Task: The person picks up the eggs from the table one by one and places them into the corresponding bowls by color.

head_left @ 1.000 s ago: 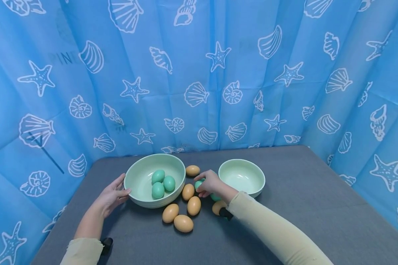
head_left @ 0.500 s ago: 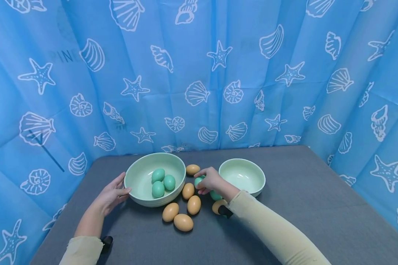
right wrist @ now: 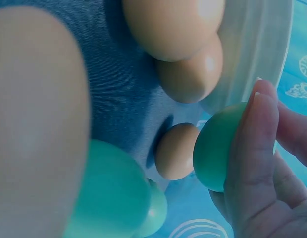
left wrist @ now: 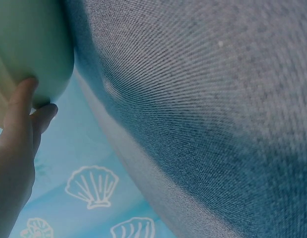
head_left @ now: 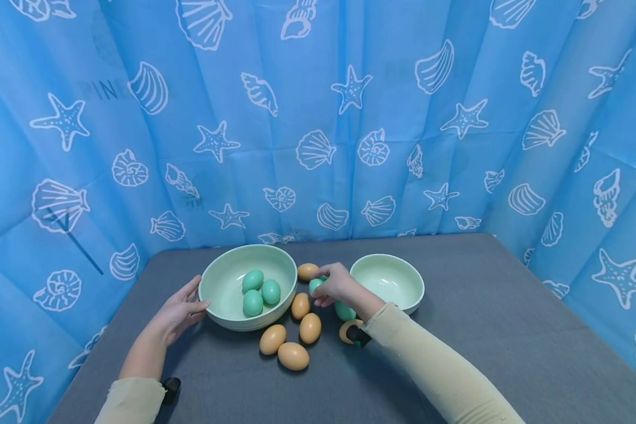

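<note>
A large pale green bowl (head_left: 219,321) stands at the back left with 3 green eggs (head_left: 252,302) inside. My left hand (head_left: 177,312) rests against its left side, thumb and fingers spread along the outer wall near the rim; the left wrist view shows the fingertips touching the bowl wall (left wrist: 34,44). To the right of this bowl, my right hand (head_left: 339,285) pinches a green egg (right wrist: 215,148) between thumb and fingers. Just beyond it lies a brown egg (head_left: 308,271). Under the right wrist another green egg (head_left: 344,311) partly shows.
A smaller pale green bowl (head_left: 387,282) stands behind the right forearm. Several brown eggs (head_left: 294,356) lie on the grey tabletop (head_left: 217,383) in front of the large bowl, and one brown egg (head_left: 345,333) is partly hidden under the right wrist. A blue shell-print curtain (head_left: 318,194) hangs behind.
My right hand has moved slightly up and away from me, with the green egg in its fingers shifting along. The left hand and both bowls stay in place.
</note>
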The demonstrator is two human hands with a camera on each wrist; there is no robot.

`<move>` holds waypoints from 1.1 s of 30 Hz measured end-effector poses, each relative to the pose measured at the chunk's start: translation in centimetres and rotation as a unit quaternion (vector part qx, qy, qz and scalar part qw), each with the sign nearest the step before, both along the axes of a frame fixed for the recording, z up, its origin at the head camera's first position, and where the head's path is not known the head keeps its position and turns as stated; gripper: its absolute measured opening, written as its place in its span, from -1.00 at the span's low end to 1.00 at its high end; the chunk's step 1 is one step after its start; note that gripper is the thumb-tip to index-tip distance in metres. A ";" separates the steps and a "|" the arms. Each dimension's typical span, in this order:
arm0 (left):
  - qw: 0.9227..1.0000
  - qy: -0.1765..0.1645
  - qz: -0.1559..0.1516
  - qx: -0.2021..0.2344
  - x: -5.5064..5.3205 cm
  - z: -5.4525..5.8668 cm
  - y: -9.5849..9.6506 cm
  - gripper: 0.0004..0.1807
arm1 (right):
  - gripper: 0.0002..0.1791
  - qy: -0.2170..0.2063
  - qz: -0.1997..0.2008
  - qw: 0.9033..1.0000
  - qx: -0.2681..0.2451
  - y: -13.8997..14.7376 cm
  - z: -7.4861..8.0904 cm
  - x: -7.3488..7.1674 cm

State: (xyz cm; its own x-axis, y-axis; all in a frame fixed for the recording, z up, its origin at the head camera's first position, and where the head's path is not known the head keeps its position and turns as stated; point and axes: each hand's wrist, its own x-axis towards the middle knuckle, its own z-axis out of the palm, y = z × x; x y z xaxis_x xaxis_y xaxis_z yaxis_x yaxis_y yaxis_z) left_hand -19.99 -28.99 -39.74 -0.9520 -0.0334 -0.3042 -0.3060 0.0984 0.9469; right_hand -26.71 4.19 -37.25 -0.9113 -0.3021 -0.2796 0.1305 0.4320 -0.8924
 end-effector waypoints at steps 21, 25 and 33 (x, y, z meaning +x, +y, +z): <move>1.000 0.001 -0.003 0.005 0.1 0.0 -0.1 -0.05 | -0.49 0.004 -0.005 1.000 -0.019 -0.3 1.7 0.1; 1.000 0.001 -0.005 0.006 0.2 0.0 -0.1 -0.06 | -0.50 0.007 -0.004 1.000 -0.022 -0.5 1.7 0.1; 1.000 0.002 -0.016 0.012 0.0 0.1 -0.2 -0.09 | -0.52 0.024 0.007 0.999 -0.028 -0.9 2.4 0.6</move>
